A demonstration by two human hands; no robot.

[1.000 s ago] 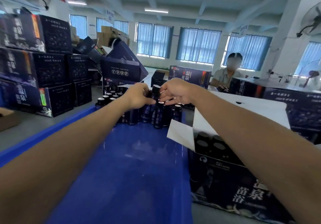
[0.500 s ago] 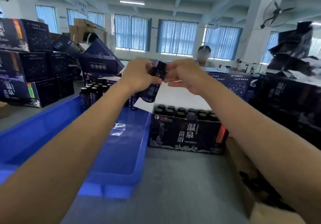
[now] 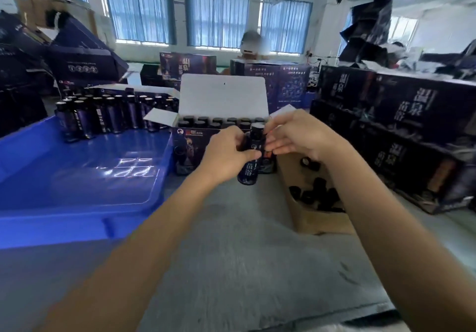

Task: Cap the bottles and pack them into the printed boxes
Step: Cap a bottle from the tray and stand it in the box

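Box (image 3: pixel 192 149) looks nearly full.
My left hand (image 3: pixel 226 158) grips a bottle (image 3: pixel 249 169), right hand (image 3: pixel 296 136) pinches its cap (image 3: pixel 257 127); tray bottles (image 3: pixel 103 115) remain.

Dark purple bottle (image 3: pixel 249 163) with pale lettering, black cap (image 3: pixel 257 127); glossy blue tray (image 3: pixel 85 177); brown cardboard box (image 3: pixel 304 213).
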